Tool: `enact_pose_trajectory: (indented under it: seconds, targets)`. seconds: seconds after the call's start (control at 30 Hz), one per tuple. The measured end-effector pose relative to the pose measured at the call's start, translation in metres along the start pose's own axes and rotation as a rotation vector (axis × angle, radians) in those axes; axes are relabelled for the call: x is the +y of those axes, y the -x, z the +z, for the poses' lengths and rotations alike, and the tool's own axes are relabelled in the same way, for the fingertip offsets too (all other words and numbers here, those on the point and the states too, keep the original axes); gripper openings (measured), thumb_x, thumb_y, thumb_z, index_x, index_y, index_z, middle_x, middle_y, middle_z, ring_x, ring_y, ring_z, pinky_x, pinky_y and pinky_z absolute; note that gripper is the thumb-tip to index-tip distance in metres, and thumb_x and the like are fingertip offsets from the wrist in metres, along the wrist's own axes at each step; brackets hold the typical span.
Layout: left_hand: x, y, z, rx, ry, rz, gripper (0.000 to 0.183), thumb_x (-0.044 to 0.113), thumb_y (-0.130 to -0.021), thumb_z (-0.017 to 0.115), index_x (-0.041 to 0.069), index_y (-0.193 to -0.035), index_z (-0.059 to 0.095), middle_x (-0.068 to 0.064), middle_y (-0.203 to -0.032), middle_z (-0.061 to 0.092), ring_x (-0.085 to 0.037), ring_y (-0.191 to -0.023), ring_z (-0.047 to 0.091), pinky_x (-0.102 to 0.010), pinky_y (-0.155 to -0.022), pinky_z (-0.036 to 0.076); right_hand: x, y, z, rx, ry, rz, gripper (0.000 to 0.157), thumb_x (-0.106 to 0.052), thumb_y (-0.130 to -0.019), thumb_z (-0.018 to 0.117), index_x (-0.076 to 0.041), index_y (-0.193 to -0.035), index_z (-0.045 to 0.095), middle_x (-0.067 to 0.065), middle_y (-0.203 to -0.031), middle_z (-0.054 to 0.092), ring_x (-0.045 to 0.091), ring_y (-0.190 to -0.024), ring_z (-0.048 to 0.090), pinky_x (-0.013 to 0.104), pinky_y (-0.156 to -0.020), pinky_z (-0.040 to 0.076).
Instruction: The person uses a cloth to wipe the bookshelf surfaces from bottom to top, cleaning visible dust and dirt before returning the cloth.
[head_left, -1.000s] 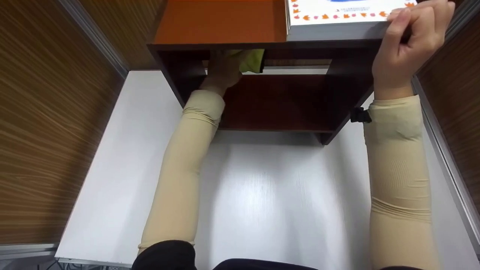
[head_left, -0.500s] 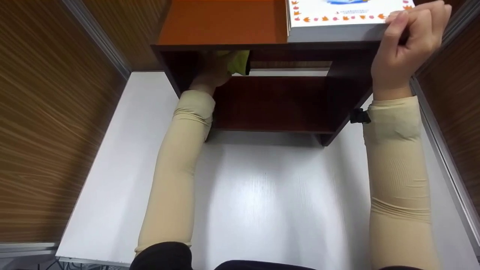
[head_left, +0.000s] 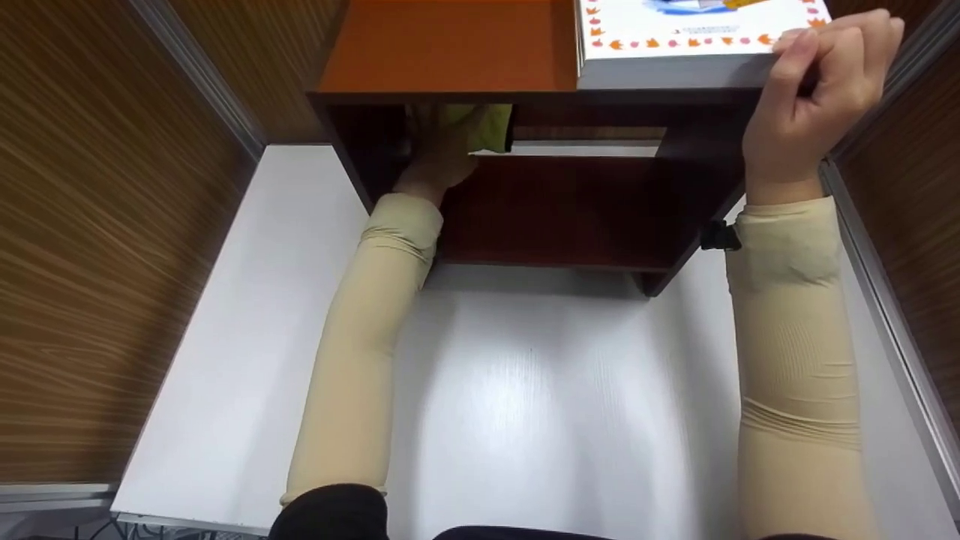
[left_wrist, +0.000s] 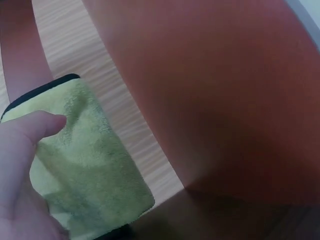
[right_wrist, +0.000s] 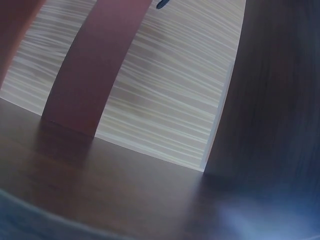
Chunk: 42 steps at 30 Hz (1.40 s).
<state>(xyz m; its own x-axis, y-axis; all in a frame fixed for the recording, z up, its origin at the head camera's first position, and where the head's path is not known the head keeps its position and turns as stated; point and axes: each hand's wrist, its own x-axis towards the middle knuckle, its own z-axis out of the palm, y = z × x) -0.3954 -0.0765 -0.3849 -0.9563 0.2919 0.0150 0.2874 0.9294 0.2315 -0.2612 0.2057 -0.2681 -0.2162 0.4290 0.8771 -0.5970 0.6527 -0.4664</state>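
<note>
Green cloth [left_wrist: 95, 160] sits inside the shelf [head_left: 570, 217], at its left, pinched by the left hand [head_left: 439, 154] under a bent thumb; the right hand [head_left: 821, 101] curls its fingers at the book's [head_left: 697, 37] corner. Wiping seems underway; next calls for even pressure.

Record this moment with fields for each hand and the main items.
Left hand: inside the dark reddish-brown wooden shelf unit, holding a yellow-green fuzzy cloth with black edging
Right hand: curled at the near right corner of a thick white-covered book
Book: flat on the shelf unit's top
Surface: glossy white tabletop under the shelf unit
</note>
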Motion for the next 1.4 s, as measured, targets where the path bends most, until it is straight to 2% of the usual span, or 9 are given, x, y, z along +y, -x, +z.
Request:
enact_pose_trajectory:
  seconds: [0.1, 0.37, 0.6, 0.8, 0.93, 1.07, 1.17, 1.27, 1.4]
  targets:
    - [0.011, -0.002, 0.004, -0.019, -0.012, -0.002, 0.077, 0.026, -0.087, 0.057, 0.047, -0.145, 0.012, -0.019, -0.153, -0.01, -0.04, -0.132, -0.027, -0.056, -0.103, -0.016, -0.002, 0.001, 0.001, 0.008, -0.012, -0.007, 0.02, -0.001, -0.08, 0.048, 0.01, -0.064, 0.054, -0.021, -0.072, 0.038, 0.0, -0.077, 0.04, 0.027, -0.102, 0.024]
    - [0.049, -0.013, 0.009, -0.026, -0.31, 0.005, 0.077, 0.045, -0.088, 0.055, 0.045, -0.147, 0.005, -0.026, -0.151, 0.002, -0.047, -0.135, -0.003, -0.06, -0.105, -0.004, -0.006, 0.001, 0.002, -0.001, -0.009, 0.001, 0.02, -0.001, -0.08, 0.049, 0.01, -0.065, 0.056, -0.021, -0.073, 0.039, -0.002, -0.077, 0.04, 0.027, -0.103, 0.024]
    - [0.085, -0.021, 0.016, -0.09, -0.366, -0.003, 0.081, 0.052, -0.087, 0.052, 0.051, -0.143, -0.007, -0.023, -0.151, -0.003, -0.046, -0.136, -0.001, -0.058, -0.106, -0.003, -0.008, 0.0, 0.0, 0.007, -0.032, -0.014, 0.02, -0.001, -0.079, 0.048, 0.01, -0.065, 0.055, -0.02, -0.072, 0.039, -0.001, -0.076, 0.039, 0.026, -0.097, 0.026]
    - [0.117, -0.026, 0.022, -0.13, -0.428, 0.06, 0.08, 0.052, -0.09, 0.046, 0.047, -0.143, -0.013, -0.025, -0.151, 0.0, -0.048, -0.134, 0.003, -0.06, -0.106, 0.001, -0.009, 0.0, -0.002, 0.027, -0.059, -0.029, 0.019, 0.0, -0.079, 0.048, 0.011, -0.064, 0.054, -0.02, -0.071, 0.039, 0.001, -0.075, 0.039, 0.026, -0.093, 0.027]
    - [0.136, -0.026, 0.025, -0.126, -0.48, 0.119, 0.078, 0.055, -0.09, 0.043, 0.037, -0.148, -0.006, -0.023, -0.151, 0.008, -0.047, -0.134, 0.01, -0.059, -0.106, 0.008, -0.009, 0.001, -0.001, 0.029, -0.073, -0.034, 0.019, 0.001, -0.079, 0.048, 0.011, -0.065, 0.054, -0.019, -0.072, 0.039, 0.003, -0.075, 0.038, 0.026, -0.09, 0.028]
    - [0.152, -0.029, 0.026, -0.114, -0.502, 0.174, 0.077, 0.059, -0.089, 0.042, 0.028, -0.151, 0.008, -0.006, -0.153, 0.018, -0.039, -0.134, 0.02, -0.054, -0.107, 0.014, -0.01, 0.001, -0.002, 0.034, -0.074, -0.032, 0.019, 0.001, -0.079, 0.048, 0.011, -0.065, 0.055, -0.019, -0.071, 0.039, 0.001, -0.075, 0.038, 0.025, -0.089, 0.028]
    - [0.161, -0.032, 0.027, -0.104, -0.504, 0.184, 0.072, 0.055, -0.09, 0.044, 0.026, -0.15, 0.017, 0.003, -0.152, 0.023, -0.031, -0.133, 0.027, -0.049, -0.107, 0.018, -0.01, 0.001, -0.002, 0.034, -0.071, -0.034, 0.019, 0.001, -0.079, 0.048, 0.011, -0.065, 0.055, -0.019, -0.072, 0.039, 0.003, -0.074, 0.039, 0.025, -0.09, 0.028]
    - [0.169, -0.034, 0.03, -0.101, -0.519, 0.166, 0.064, 0.05, -0.09, 0.044, 0.02, -0.145, 0.033, -0.001, -0.145, 0.035, -0.028, -0.128, 0.037, -0.045, -0.105, 0.025, -0.009, 0.001, -0.002, 0.032, -0.071, -0.039, 0.019, 0.0, -0.079, 0.048, 0.011, -0.065, 0.055, -0.019, -0.072, 0.039, 0.008, -0.072, 0.04, 0.026, -0.09, 0.028]
    - [0.178, -0.034, 0.033, -0.132, -0.579, 0.139, 0.059, 0.046, -0.09, 0.041, 0.015, -0.139, 0.044, -0.008, -0.139, 0.041, -0.029, -0.125, 0.039, -0.045, -0.102, 0.029, -0.009, 0.003, 0.0, 0.031, -0.074, -0.046, 0.019, -0.001, -0.079, 0.048, 0.01, -0.065, 0.055, -0.019, -0.072, 0.04, 0.012, -0.071, 0.041, 0.026, -0.09, 0.028]
